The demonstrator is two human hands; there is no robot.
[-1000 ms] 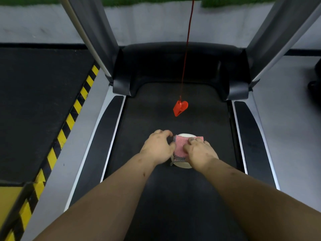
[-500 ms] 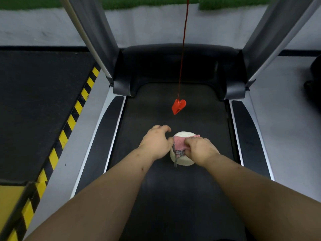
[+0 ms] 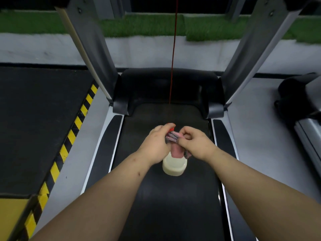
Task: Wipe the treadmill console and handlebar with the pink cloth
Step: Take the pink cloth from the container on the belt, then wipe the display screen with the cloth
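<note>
At frame centre, the left hand (image 3: 156,142) and right hand (image 3: 198,144) hold the bunched cloth (image 3: 174,139) just over a cream tub (image 3: 173,167) on the treadmill belt (image 3: 171,209). Left fingers curl round the cloth, right fingers pinch its edge. A red cord (image 3: 173,58) hangs from the top centre, its clip (image 3: 171,126) showing behind the left fingers

Pink cloth (image 3: 177,152), dark-checked edging: bunched, pinched from either side by left grip (image 3: 156,143) and right grip (image 3: 198,143).
White container (image 3: 174,166): upright on treadmill belt (image 3: 173,206); cloth's tail overlaps its top.
Red cord (image 3: 173,58): hangs from above; red clip (image 3: 171,125) half hidden behind left grip.
Black motor cover (image 3: 166,84): between two grey uprights (image 3: 93,58).
Yellow-black stripe (image 3: 73,133): floor, left.
</note>
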